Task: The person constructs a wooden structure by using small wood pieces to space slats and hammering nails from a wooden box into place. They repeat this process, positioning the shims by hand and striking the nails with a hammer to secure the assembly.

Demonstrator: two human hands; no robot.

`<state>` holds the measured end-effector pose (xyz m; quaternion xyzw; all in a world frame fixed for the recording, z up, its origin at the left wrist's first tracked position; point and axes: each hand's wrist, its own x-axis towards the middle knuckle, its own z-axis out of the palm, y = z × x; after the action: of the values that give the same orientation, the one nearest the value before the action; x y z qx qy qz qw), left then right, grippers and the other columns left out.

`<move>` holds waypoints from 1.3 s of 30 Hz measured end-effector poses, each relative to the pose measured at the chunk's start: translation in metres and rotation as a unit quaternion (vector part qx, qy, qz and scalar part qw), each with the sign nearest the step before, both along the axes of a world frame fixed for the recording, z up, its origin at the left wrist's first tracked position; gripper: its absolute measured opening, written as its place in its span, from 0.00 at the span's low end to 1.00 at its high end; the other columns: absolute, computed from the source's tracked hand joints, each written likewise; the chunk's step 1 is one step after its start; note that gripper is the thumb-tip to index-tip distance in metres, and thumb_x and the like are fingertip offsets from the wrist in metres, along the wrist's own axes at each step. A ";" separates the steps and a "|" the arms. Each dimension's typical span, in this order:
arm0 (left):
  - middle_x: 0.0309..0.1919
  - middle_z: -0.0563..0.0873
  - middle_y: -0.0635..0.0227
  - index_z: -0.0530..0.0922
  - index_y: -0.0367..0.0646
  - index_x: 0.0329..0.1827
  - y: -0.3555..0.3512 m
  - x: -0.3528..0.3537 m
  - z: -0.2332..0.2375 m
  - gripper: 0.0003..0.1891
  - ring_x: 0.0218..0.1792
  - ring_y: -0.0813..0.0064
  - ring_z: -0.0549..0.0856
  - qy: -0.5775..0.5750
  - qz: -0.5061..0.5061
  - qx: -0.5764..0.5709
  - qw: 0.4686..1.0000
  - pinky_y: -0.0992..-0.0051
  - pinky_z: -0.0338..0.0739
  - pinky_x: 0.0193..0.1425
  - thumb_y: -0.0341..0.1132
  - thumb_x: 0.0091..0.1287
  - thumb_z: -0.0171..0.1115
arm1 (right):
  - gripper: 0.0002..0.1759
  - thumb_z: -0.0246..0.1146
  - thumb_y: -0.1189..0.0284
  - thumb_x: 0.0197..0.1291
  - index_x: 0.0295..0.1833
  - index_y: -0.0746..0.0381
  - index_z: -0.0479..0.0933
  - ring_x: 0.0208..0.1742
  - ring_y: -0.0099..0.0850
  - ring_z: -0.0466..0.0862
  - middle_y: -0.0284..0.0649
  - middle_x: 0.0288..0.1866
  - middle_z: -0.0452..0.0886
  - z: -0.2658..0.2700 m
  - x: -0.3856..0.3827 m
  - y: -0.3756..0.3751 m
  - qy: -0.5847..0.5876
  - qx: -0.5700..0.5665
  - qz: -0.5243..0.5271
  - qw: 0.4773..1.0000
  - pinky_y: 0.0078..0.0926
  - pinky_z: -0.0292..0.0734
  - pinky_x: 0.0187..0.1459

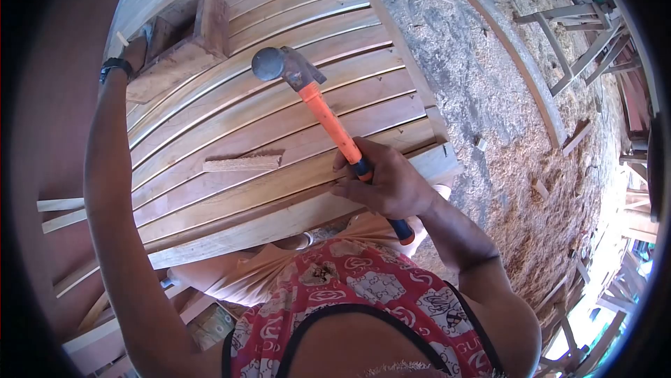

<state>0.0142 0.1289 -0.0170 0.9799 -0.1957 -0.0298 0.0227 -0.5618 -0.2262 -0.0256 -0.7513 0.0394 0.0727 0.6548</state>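
Head view: the right hand [383, 183] wraps its fingers tight round the orange handle of the hammer [328, 123], low down, probably for leverage, with the steel head raised above the middle of the slatted panel [210, 126]. The left hand [135, 49] reaches the panel's far edge beside a wooden block [185, 46], seemingly bracing; how its fingers are set I cannot tell.

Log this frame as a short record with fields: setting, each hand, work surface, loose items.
setting: wood workshop, sawdust-covered ground
right hand: closed round the steel claw hammer with orange and blue handle, hammer head over the slats
left hand: on the chunky reddish wooden block; grip unclear
work surface: curved panel of long wooden slats
loose item: small flat wood offcut lying on the slats
left wrist: black watch
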 end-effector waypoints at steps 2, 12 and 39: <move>0.54 0.86 0.42 0.80 0.31 0.60 0.007 0.007 0.008 0.22 0.59 0.52 0.85 -0.075 -0.119 0.134 0.981 0.58 0.77 0.62 0.41 0.77 0.50 | 0.17 0.74 0.72 0.61 0.52 0.64 0.77 0.28 0.19 0.74 0.30 0.29 0.74 0.002 -0.001 -0.001 0.020 0.006 -0.002 1.000 0.23 0.71 0.32; 0.41 0.88 0.60 0.82 0.38 0.53 -0.049 -0.154 0.116 0.14 0.38 0.62 0.89 -0.115 -0.007 -0.566 0.816 0.62 0.85 0.47 0.39 0.78 0.55 | 0.22 0.69 0.81 0.60 0.59 0.69 0.73 0.16 0.18 0.74 0.29 0.25 0.75 0.016 -0.008 -0.015 0.072 0.203 -0.082 0.973 0.16 0.66 0.19; 0.44 0.91 0.63 0.87 0.34 0.50 -0.334 -0.317 -0.057 0.13 0.44 0.76 0.87 0.222 -0.266 -0.472 0.811 0.75 0.81 0.55 0.36 0.72 0.70 | 0.42 0.60 0.84 0.67 0.85 0.55 0.58 0.22 0.14 0.69 0.26 0.26 0.74 0.055 -0.022 -0.118 -0.089 -0.265 -0.194 0.940 0.17 0.65 0.23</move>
<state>-0.3027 -0.2055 -0.0740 0.7252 -0.4285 -0.1552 0.5161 -0.5837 -0.3441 0.0299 -0.8789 0.1437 -0.1355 0.4342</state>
